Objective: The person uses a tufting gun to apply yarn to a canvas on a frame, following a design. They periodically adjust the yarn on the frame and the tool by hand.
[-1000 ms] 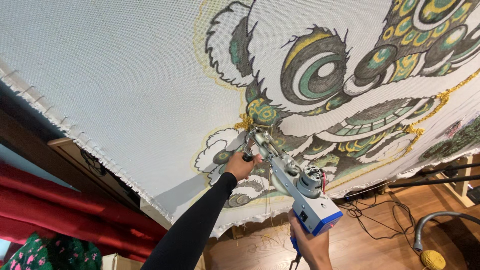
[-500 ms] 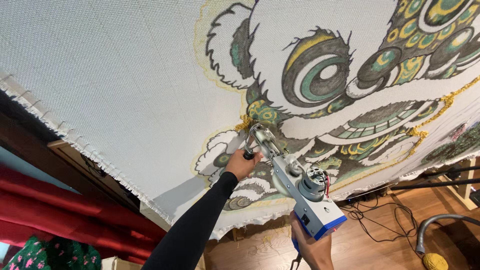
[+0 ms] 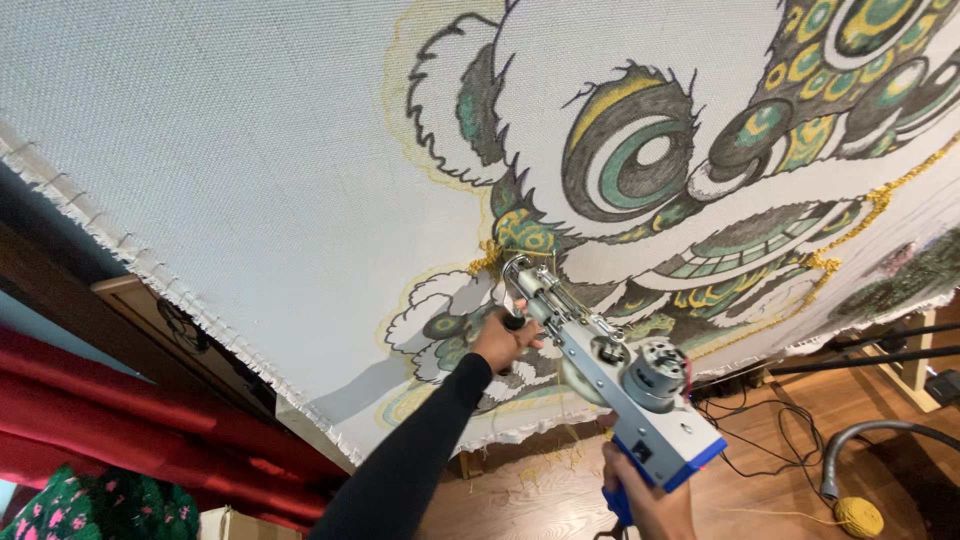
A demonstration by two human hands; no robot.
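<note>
A metal tufting gun (image 3: 610, 375) with a blue base points its needle tip into a stretched white cloth (image 3: 250, 170). The cloth bears a partly tufted lion-like face design (image 3: 660, 170) in green, yellow, black and white. My left hand (image 3: 505, 338), in a black sleeve, grips the gun's front handle close to the cloth. My right hand (image 3: 650, 500) holds the blue rear grip at the bottom of the view. The gun's tip sits by yellow yarn at the design's lower left edge.
The cloth's frayed edge is fixed to a wooden frame (image 3: 150, 310). Red fabric (image 3: 120, 430) lies at the lower left. A wooden floor (image 3: 770, 450) carries black cables, a grey hose (image 3: 870, 440) and a yellow yarn ball (image 3: 858, 516).
The gun and both hands have shifted slightly along the yellow outline; the grips have not changed.
</note>
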